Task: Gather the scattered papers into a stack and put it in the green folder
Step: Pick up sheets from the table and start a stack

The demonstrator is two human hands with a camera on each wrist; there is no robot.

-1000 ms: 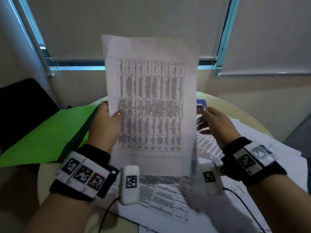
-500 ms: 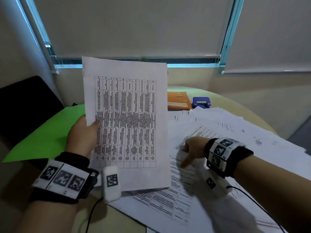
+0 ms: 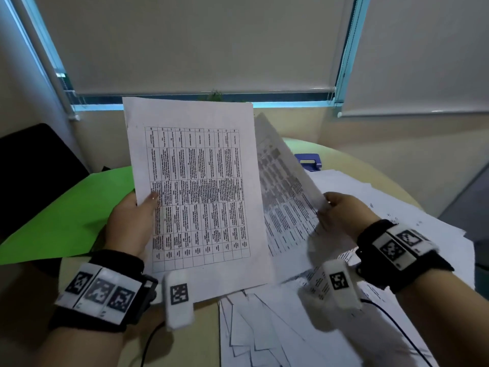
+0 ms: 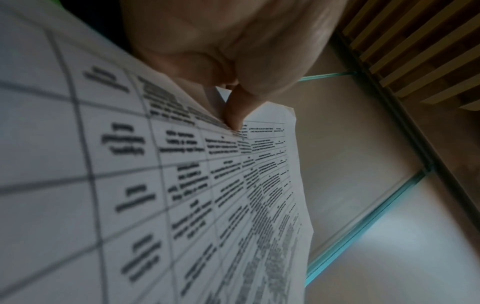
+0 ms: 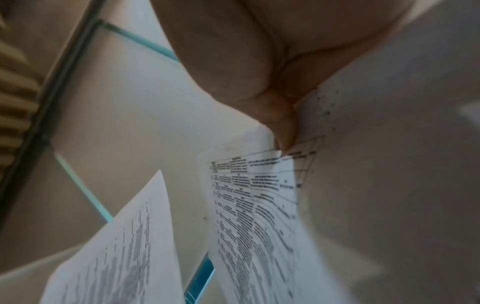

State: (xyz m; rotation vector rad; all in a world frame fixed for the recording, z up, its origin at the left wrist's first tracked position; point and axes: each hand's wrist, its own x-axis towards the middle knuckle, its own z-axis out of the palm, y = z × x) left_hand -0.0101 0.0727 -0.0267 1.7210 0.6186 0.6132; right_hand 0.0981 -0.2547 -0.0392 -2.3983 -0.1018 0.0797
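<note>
My left hand (image 3: 132, 223) holds a printed sheet with a table (image 3: 195, 192) upright above the table, thumb on its left edge; the left wrist view shows the thumb (image 4: 233, 111) pressing the held paper (image 4: 182, 205). My right hand (image 3: 341, 210) pinches a second printed sheet (image 3: 285, 192) by its right edge, lifted and tilted just behind the first; the right wrist view shows this second sheet (image 5: 254, 205) pinched. Several more scattered papers (image 3: 291, 335) lie on the round table (image 3: 357, 160). The green folder (image 3: 66, 207) lies flat at the left, beyond my left hand.
A blue hole punch (image 3: 309, 161) sits at the table's far side, partly hidden by the lifted sheet. A black chair back (image 3: 34, 168) stands at the left. Window blinds (image 3: 198, 43) and a wall close off the far side.
My right hand has picked a sheet off the table pile and raised it toward the sheet held by my left hand. The left hand's sheet has shifted slightly right.
</note>
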